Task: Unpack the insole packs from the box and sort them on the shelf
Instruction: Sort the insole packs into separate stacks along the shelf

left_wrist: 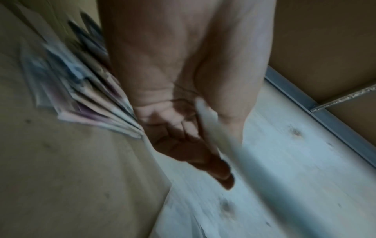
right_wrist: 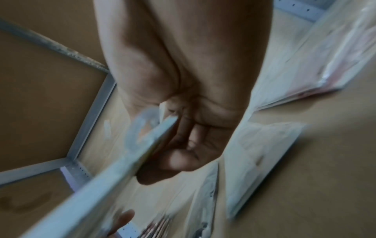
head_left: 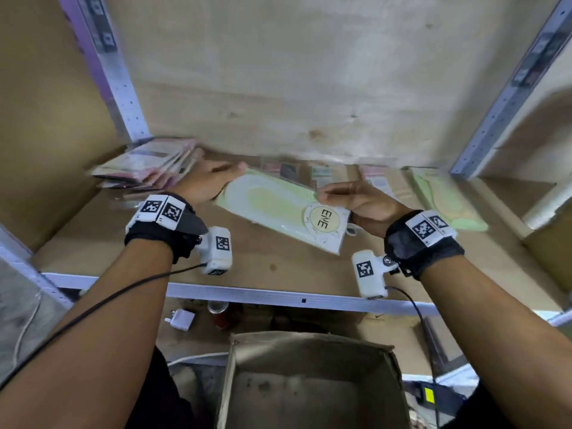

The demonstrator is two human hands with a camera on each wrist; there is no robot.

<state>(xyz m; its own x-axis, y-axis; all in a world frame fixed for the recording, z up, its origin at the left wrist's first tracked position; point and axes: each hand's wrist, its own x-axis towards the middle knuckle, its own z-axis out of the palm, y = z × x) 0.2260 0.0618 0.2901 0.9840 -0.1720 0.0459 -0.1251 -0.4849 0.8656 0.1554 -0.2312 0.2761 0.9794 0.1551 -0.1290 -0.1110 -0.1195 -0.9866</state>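
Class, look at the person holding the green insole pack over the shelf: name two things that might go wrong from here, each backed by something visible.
1. The pink stack leans, fanned out, right beside the left hand; a nudge might topple it.
2. The green pack is held only at its ends, the right hand pinching one end, so it might slip. A matching green pile lies far right; setting it down elsewhere would mis-sort it.
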